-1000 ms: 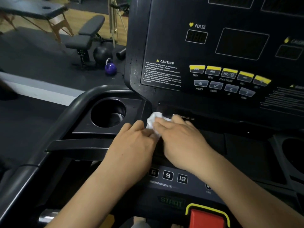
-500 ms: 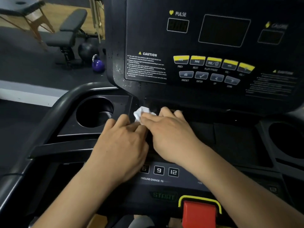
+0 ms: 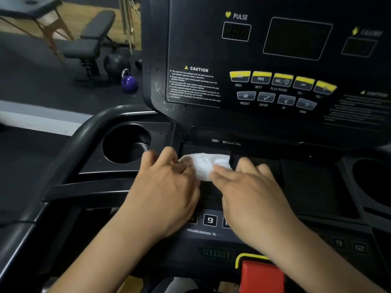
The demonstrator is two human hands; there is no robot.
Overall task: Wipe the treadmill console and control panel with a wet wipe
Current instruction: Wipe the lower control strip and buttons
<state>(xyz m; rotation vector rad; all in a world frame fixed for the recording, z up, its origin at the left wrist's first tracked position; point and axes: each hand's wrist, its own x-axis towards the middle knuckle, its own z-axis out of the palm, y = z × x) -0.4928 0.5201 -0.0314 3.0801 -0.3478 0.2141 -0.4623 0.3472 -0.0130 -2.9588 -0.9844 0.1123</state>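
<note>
Head view. The wet wipe [image 3: 206, 166], white and crumpled, lies on the dark ledge just below the upright treadmill console [image 3: 275, 123] and above the control panel [image 3: 203, 232] with its numbered keys. It sits between the two hands and touches both. The left hand [image 3: 167, 187] meets the wipe's left edge, its fingers curled down onto the cloth and gripping it. The right hand [image 3: 249, 187] covers the wipe's lower right corner, with the thumb side laid across the cloth and the fingers extended flat, pressing rather than clasping. Both forearms enter from the lower edge. The left cup holder [image 3: 127, 142] lies just beside the left hand. A START key [image 3: 215, 253] and a red stop button [image 3: 262, 275] lie near the wrists. A purple kettlebell [image 3: 129, 82] and a weight bench [image 3: 88, 41] stand on the floor beyond.
</note>
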